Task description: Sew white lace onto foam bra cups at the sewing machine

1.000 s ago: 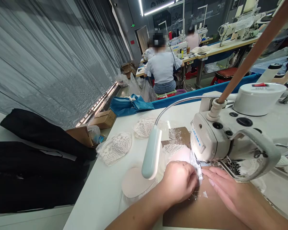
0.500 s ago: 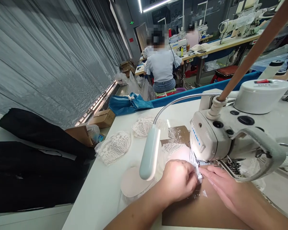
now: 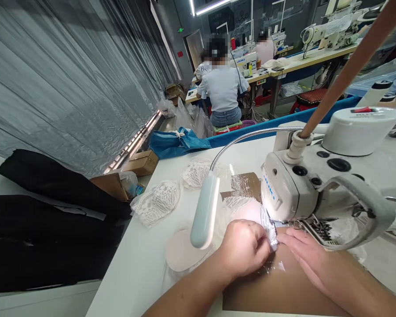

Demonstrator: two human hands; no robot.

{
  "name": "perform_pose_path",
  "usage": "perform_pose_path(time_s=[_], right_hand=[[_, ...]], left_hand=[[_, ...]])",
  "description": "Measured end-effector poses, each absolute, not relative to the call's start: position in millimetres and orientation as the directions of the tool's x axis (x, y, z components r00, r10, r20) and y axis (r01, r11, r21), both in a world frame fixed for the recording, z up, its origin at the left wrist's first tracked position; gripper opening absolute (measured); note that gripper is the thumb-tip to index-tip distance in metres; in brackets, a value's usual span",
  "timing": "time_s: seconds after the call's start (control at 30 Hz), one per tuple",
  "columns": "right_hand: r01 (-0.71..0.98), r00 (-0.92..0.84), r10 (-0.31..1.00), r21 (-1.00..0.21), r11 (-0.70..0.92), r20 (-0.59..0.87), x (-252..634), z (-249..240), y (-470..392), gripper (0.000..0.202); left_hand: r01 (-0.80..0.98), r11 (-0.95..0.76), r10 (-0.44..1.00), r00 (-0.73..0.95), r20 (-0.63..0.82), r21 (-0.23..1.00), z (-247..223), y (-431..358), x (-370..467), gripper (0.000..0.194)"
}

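Observation:
A white sewing machine [image 3: 284, 189] stands at the right, with a white lace piece [image 3: 268, 226] at the front of its head. My left hand [image 3: 246, 246] is closed on the near end of this lace, its fingers curled. From the right, my right hand [image 3: 303, 253] lies flat with fingers stretched out, its fingertips touching the lace edge. A pale cup with lace [image 3: 246, 209] lies behind my left hand. Both hands are over a brown board [image 3: 270, 293]. The needle area is hidden by the machine head.
A green lamp [image 3: 204, 211] on a bent metal neck hangs left of my left hand. Lace cups [image 3: 160, 202] and a beige round pad [image 3: 185, 251] lie on the white table [image 3: 125, 268]. A blue bag [image 3: 180, 143] is behind. A person [image 3: 222, 88] sits farther off.
The lace end between my hands has shifted very slightly. Both hands keep nearly the same place and grip.

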State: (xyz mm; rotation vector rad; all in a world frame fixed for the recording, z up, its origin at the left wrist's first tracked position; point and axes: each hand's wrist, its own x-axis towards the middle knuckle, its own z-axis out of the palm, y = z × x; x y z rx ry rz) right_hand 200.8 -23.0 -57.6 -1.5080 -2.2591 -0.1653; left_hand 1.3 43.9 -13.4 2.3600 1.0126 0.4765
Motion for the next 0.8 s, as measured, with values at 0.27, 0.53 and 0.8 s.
perform_pose_path(time_s=[0.27, 0.53, 0.8], right_hand=[[0.894, -0.385, 0.817, -0.046, 0.446, 0.428, 206.4, -64.5, -24.2, 0.05], [0.868, -0.451, 0.786, 0.004, 0.496, 0.423, 214.2, -75.2, -28.3, 0.061], [0.862, -0.454, 0.791, -0.023, 0.506, 0.41, 216.6, -77.2, -28.9, 0.058]], left_hand=[[0.586, -0.653, 0.718, 0.681, 0.146, 0.48, -18.5, 42.8, 1.6, 0.023], [0.54, -0.721, 0.667, 0.71, 0.225, 0.435, -17.1, 41.3, -1.4, 0.012], [0.512, -0.791, 0.598, 0.761, 0.25, 0.334, -20.7, 40.9, -4.6, 0.023]])
